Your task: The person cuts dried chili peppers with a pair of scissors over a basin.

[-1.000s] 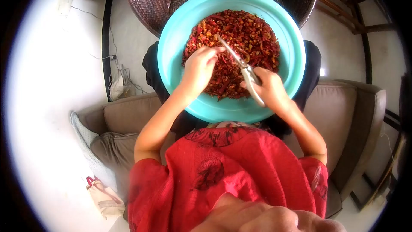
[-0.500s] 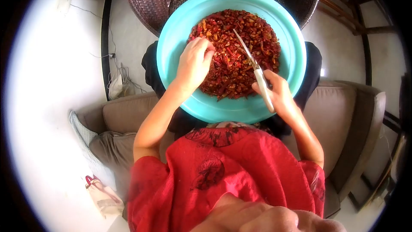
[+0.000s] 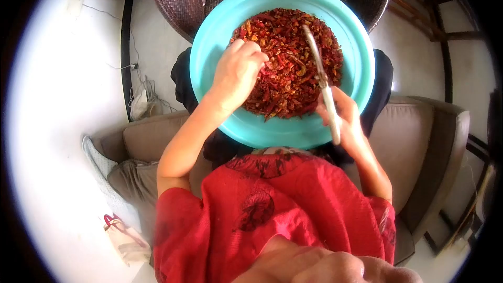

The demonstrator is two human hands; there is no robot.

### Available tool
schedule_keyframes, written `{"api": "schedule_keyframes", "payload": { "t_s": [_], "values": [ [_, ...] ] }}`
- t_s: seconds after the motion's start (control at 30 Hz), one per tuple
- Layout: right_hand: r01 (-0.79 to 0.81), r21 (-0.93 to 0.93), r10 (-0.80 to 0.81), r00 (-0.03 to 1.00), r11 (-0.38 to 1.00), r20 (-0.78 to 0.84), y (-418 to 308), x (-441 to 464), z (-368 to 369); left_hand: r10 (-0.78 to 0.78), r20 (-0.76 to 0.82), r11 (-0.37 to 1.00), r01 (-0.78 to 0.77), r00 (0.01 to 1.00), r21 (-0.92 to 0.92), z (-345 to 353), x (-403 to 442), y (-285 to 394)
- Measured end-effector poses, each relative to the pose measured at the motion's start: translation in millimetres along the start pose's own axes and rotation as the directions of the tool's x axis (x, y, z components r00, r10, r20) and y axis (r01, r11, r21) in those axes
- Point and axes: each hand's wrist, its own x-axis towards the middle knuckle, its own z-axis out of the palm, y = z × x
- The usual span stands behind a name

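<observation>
A light turquoise basin (image 3: 212,26) rests on my lap, holding a wide heap of cut dried red chilies (image 3: 293,47). Over the heap's left side is my left hand (image 3: 238,71), its fingers closed in a pinch; what they hold, if anything, is hidden. My right hand (image 3: 346,112), at the basin's lower right, grips the pale handles of a pair of scissors (image 3: 318,63). The blades point up and away over the right part of the chilies, apart from my left hand. They look closed, seen nearly edge-on.
A large dark woven basket (image 3: 178,0) stands just beyond the basin. I sit on a grey-brown sofa (image 3: 406,136). Cables (image 3: 152,97) lie on the floor at left, and a wooden stool or chair frame (image 3: 419,10) is at upper right. A pale bag (image 3: 128,241) lies at lower left.
The scissors have swung to the right and more upright, away from my left hand, and their blades look closer together. My left hand has turned slightly, still pinched over the chilies.
</observation>
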Motion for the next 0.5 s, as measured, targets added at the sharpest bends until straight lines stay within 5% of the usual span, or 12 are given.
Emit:
{"api": "schedule_keyframes", "payload": {
  "t_s": [0.23,0.4,0.5],
  "values": [
    [-0.045,0.131,0.043,0.999,0.99,0.02,4,-18,-2,0.105,0.203,0.994,-0.098,0.974,-0.043,17,14,-8],
    [0.07,0.117,-0.071,0.997,0.991,0.001,20,-35,-3,0.177,0.17,0.984,-0.175,0.969,-0.026,32,14,-15],
    [0.036,0.121,-0.037,0.999,0.992,0.01,24,-44,-4,0.055,0.16,0.998,-0.06,0.986,0.028,17,14,-20]
  ]
}}
